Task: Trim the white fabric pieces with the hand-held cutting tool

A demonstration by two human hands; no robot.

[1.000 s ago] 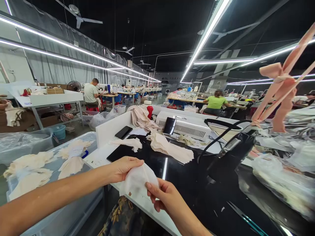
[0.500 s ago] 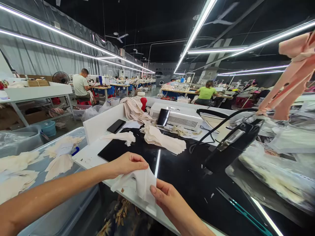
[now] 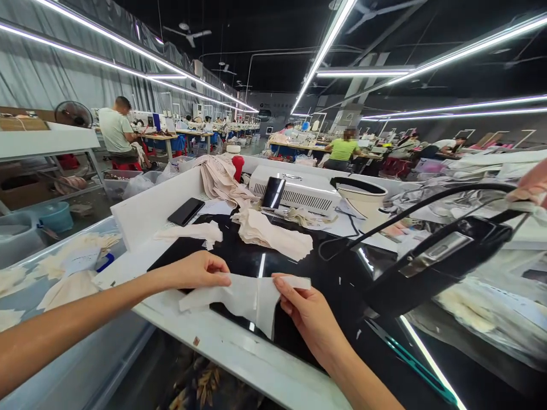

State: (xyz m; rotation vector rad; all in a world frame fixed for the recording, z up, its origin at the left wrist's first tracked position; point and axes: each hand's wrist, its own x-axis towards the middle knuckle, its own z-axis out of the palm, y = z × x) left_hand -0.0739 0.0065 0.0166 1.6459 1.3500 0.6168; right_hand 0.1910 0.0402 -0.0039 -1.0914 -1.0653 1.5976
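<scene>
A pale, off-white piece of fabric is stretched between my two hands, above the front of the black tabletop. My left hand pinches its upper edge on the left, thumb against fingers. Over on the right, my right hand grips the same edge, and a short end sticks out past the fingers. The lower part hangs down freely. Beyond the hands lies a stack of cream cut fabric pieces, with a smaller cream piece to its left.
A black machine with a cable stands at the right, with teal-handled tweezers in front of it. A phone lies at the back left; another phone leans on a white vented box. Bins of cut pieces stand left.
My right hand has moved up and right to the fabric's upper edge. The fabric, folded and drooping before, is now spread out flat between both hands. The view has turned slightly right.
</scene>
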